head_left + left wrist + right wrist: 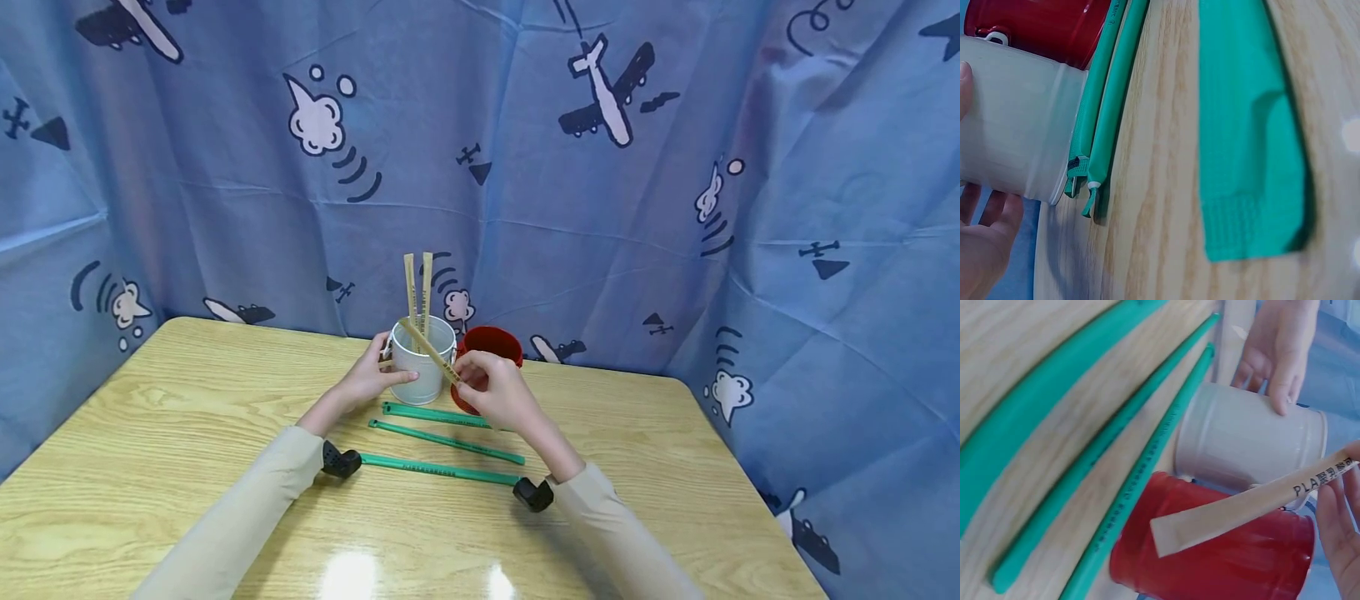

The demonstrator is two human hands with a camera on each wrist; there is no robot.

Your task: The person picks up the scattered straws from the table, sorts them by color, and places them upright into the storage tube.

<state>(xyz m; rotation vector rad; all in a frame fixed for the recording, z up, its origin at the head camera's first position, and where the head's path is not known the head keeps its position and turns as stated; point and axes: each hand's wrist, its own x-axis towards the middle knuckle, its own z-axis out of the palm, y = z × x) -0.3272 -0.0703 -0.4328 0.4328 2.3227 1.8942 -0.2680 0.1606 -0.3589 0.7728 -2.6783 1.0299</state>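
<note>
My left hand [365, 377] grips the white bucket [422, 379], thumb on the near side and fingers around its left. Two tan paper-wrapped straws [427, 283] stand upright in this bucket. Between thumb and fingers, my right hand [497, 392] pinches another tan wrapped straw [1229, 515], printed with dark lettering. In the head view it slants up and left across the white bucket's front rim. Partly hidden behind my right hand, a red bucket [1229, 562] stands beside the white one. The left wrist view shows the white bucket [1010, 119] with fingers below it.
Three green wrapped straws lie on the wooden table [225, 392] before the buckets: a back one [438, 414], a middle one [450, 441] and a front one [442, 471] near my wrists. A blue curtain [420, 167] with printed aeroplanes hangs behind the table.
</note>
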